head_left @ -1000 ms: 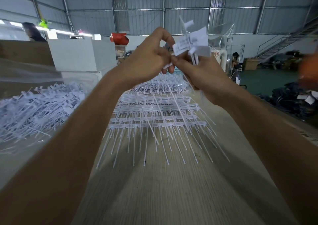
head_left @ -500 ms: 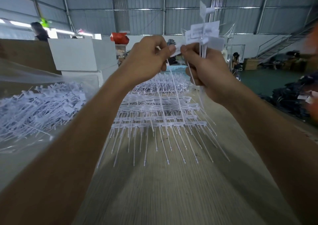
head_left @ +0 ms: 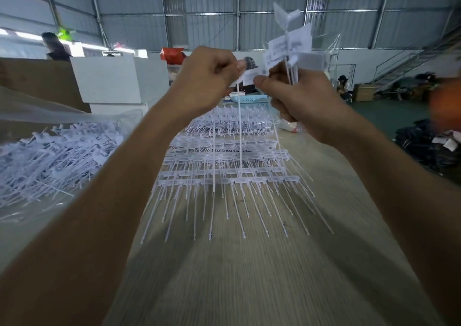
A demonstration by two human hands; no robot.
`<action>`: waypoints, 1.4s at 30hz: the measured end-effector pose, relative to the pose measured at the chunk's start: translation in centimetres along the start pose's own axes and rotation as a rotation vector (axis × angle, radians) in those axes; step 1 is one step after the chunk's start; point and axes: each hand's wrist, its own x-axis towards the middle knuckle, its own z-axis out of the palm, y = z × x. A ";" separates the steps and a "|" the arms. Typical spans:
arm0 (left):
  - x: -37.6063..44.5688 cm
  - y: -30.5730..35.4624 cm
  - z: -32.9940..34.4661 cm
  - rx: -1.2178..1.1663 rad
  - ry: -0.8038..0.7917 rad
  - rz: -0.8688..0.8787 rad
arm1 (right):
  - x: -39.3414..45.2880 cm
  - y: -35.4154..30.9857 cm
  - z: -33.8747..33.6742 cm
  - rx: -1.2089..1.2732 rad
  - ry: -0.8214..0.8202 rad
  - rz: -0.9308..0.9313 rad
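Now we are pinching one tie [head_left: 239,116] in the left hand [head_left: 204,81] beside the bundle [head_left: 287,48] gripped in the right hand [head_left: 306,101], likely tucking it in next, heads aligned.

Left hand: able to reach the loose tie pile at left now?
Probably not yet. The left hand pinches a tie's label together with the right hand, so it must let go first. Nothing visibly stands between it and the loose tie pile.

Rows of tag ties [head_left: 274,179] on the table [head_left: 237,275], loose heap [head_left: 50,156] to their left, basket [head_left: 249,99] behind
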 end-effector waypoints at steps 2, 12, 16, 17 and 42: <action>0.0 0.1 0.0 -0.037 -0.002 -0.029 | 0.0 -0.2 0.0 -0.192 -0.002 -0.100; 0.3 -0.3 -0.5 -0.175 -0.069 -0.207 | 0.4 0.4 0.0 -0.674 0.025 -0.370; 0.5 -0.7 -0.7 -0.198 -0.075 -0.250 | 0.3 0.2 0.1 -0.691 0.011 -0.416; 0.5 -0.7 -0.7 -0.215 -0.072 -0.258 | 0.3 0.2 0.1 -0.711 0.007 -0.426; 0.5 1.0 -0.4 0.185 -0.047 -0.043 | 0.2 -0.4 1.4 -0.655 0.135 -0.222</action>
